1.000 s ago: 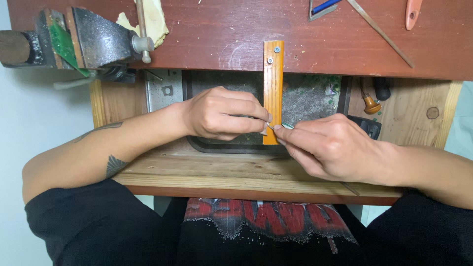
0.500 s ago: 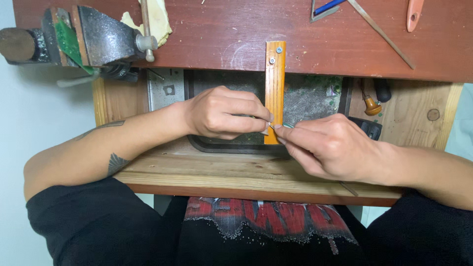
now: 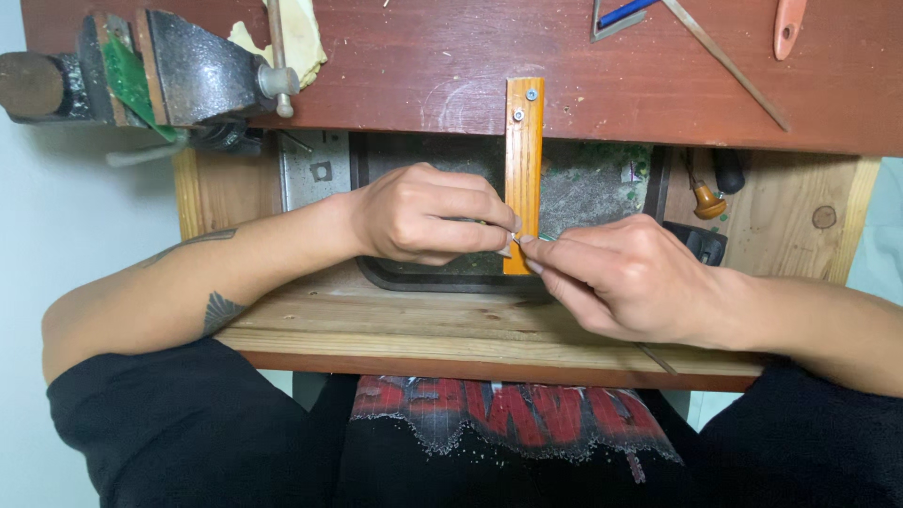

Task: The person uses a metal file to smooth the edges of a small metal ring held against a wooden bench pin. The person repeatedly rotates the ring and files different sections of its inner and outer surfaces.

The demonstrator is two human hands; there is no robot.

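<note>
An orange wooden peg (image 3: 523, 160), screwed to the red-brown bench top (image 3: 564, 66), sticks out toward me. My left hand (image 3: 423, 214) is closed and pinches a small pale piece (image 3: 509, 248) against the lower end of the peg. My right hand (image 3: 616, 277) grips a thin tool (image 3: 544, 238) with a greenish tip that touches the small piece. Most of the tool and the piece are hidden by my fingers.
A metal vise (image 3: 179, 71) holding a green board sits at the bench's upper left. A dark tray (image 3: 583, 188) with green debris lies under the peg. A wooden-handled tool (image 3: 707, 199), a long thin file (image 3: 729, 64) and an orange handle (image 3: 788, 23) lie at right.
My right hand has shifted slightly left and up along the small piece. My left hand stays in place.
</note>
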